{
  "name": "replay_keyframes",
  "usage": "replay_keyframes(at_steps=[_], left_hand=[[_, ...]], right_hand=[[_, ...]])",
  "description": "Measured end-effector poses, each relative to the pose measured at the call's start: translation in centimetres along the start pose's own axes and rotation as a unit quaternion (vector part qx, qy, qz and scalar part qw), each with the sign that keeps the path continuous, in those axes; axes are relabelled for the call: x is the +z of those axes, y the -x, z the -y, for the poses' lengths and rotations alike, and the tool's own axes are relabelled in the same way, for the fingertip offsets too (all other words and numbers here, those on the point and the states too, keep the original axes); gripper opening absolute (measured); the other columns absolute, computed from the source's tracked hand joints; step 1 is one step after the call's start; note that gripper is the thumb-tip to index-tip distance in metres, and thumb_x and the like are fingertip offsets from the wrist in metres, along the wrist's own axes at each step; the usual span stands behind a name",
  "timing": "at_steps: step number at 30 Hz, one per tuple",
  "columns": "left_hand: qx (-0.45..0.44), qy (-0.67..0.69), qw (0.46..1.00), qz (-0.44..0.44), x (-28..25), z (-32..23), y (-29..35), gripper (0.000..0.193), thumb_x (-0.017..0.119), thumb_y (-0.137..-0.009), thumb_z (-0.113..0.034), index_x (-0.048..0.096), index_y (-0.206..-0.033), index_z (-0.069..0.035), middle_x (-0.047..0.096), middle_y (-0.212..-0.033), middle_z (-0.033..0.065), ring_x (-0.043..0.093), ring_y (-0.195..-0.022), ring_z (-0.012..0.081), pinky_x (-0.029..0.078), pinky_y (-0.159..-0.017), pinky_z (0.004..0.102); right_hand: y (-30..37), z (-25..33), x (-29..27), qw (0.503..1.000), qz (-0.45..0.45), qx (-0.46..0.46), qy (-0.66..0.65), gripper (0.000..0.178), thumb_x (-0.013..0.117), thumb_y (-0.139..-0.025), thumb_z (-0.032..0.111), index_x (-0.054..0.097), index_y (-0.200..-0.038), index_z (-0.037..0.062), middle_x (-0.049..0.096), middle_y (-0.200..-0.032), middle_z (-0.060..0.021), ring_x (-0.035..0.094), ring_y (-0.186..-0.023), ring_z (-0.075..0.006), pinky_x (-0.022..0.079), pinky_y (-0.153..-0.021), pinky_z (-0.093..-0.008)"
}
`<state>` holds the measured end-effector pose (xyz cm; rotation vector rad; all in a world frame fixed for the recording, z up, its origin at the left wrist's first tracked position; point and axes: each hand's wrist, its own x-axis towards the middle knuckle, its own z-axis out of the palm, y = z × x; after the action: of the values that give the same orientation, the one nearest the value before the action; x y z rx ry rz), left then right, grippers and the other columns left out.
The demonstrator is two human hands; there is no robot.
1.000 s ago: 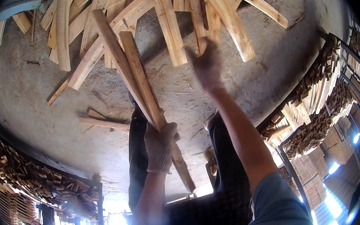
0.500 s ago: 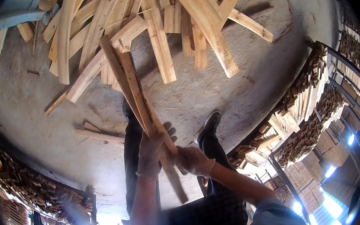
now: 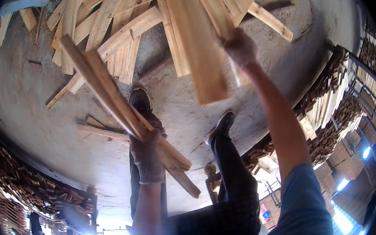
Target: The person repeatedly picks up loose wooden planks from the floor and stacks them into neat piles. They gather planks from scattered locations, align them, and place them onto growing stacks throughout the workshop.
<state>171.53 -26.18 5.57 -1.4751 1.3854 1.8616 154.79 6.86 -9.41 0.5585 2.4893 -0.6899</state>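
Note:
My left hand, in a pale work glove, is closed around a small bundle of narrow wooden strips. The bundle slants from upper left to lower right in front of my legs. My right arm reaches out to the pile of wooden boards on the floor. There my gloved right hand, smeared by motion, grips the near end of a board. Beside it a wide board, also blurred, points its near end toward me. The fingers of my right hand are partly hidden.
A few thin wood pieces lie on the concrete floor left of my legs. Racks of stacked wood run along the right, and another stack stands at lower left. A light blue metal frame edges the upper left.
My right hand has left the strips and moved forward to the boards in the pile. The left hand keeps the bundle, lowered slightly and swung left. The wide board has shifted toward me.

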Motion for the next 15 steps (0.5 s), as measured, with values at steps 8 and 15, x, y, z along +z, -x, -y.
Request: replay_keyframes(at_steps=[8,15], left_hand=[[0.044,0.079,0.985,-0.145,-5.3,-2.9,0.2,0.036,0.073,-0.094,-0.011,0.056,-0.124,-0.003,0.067,-0.102,0.0112,0.067,-0.093,0.0219,0.059,-0.081,0.0362],[0.044,0.105,0.985,-0.132,-26.1,-0.8,-7.2,0.036,0.049,-0.111,-0.032,0.057,-0.131,-0.004,0.067,-0.11,0.0111,0.067,-0.095,0.0215,0.059,-0.083,0.0388]], right_hand=[[13.6,8.8,4.6,1.0,0.009,0.028,-0.012,0.059,0.083,-0.078,0.051,0.062,-0.105,0.002,0.07,-0.092,-0.0236,0.071,-0.091,-0.0451,0.058,-0.079,-0.0519],[13.6,12.1,7.1,0.997,0.036,0.048,-0.048,0.069,0.082,-0.078,0.052,0.059,-0.12,0.0014,0.07,-0.105,-0.0238,0.07,-0.098,-0.0458,0.057,-0.086,-0.0541]])
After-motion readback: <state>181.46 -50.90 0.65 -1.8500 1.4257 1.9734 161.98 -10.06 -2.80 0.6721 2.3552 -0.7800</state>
